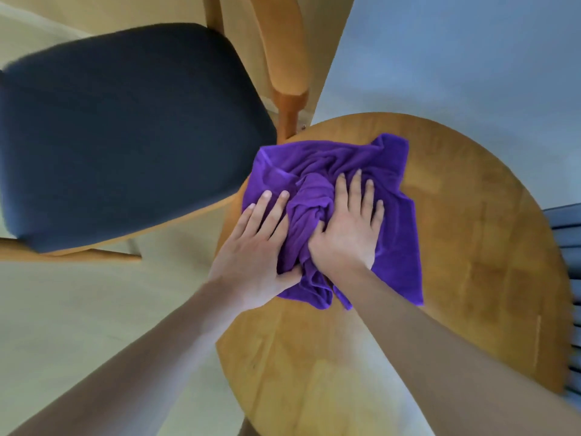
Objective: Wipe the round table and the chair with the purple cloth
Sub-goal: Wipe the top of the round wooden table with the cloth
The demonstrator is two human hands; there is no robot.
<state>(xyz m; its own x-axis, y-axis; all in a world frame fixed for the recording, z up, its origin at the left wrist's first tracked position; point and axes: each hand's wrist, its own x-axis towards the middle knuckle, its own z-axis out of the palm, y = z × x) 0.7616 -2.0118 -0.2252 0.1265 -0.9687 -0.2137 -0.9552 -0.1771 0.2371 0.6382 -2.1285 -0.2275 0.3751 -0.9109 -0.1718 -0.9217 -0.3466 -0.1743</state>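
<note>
the purple cloth [345, 171] lies bunched and wrinkled on the round wooden surface [456, 247], toward its far left edge, with its left corner reaching over the rim next to the chair [125, 130]. both hands lie on top of the cloth, side by side. the left hand [261, 247] rests on the cloth's left part, fingers straight and spread flat, thumb tucked against a raised fold. the right hand [349, 225] lies flat over the middle, fingers straight and pointing away from the person, its thumb pressed into the same central ridge of fabric. neither hand is clenched; both press down with extended fingers, and the ridge of cloth stands up between them. the chair stands just beside the surface on the left, its dark padded seat facing up and its wooden arm [283, 58] close to the rim. a pale floor [78, 309] shows below the chair, and a pale wall [471, 58] rises beyond the surface.
</note>
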